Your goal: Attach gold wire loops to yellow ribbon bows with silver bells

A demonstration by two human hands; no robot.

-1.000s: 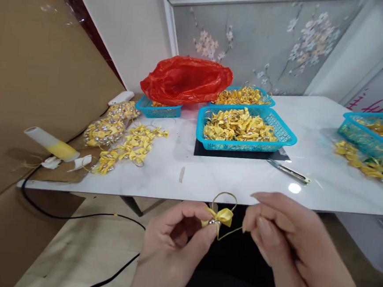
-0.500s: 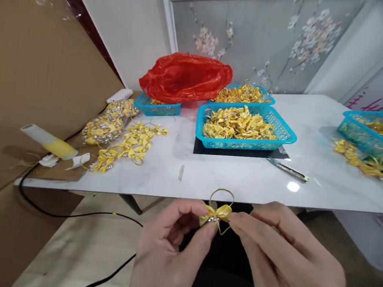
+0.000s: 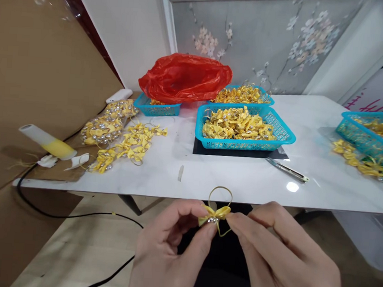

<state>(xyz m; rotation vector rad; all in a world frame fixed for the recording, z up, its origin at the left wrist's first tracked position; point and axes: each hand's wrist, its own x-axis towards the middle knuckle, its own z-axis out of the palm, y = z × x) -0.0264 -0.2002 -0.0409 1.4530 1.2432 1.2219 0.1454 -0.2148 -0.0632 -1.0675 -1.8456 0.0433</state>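
Note:
A small yellow ribbon bow (image 3: pixel 221 212) with silver beads at its middle and a thin gold cord loop standing up from it is held just off the table's front edge. My left hand (image 3: pixel 173 252) pinches the bow's left side between thumb and index finger, the thumb right under the beads. On the other side, the closed fingertips of my right hand (image 3: pixel 285 255) grip the bow's right end. A loose bit of gold cord hangs below the bow, near those fingertips. The right thumb is mostly hidden.
Blue baskets (image 3: pixel 244 145) of yellow bows stand on the white table (image 3: pixel 155 176), another basket (image 3: pixel 371 137) at right. A pair of thread snips (image 3: pixel 287 169) lies in front. To the left are loose bows (image 3: pixel 133 143) and a yellow-white tube (image 3: pixel 49 142). A red bag (image 3: pixel 186 79) sits behind.
Hardly anything differs. The bow has tilted slightly between my fingers, and the loose cord below it sits a little lower.

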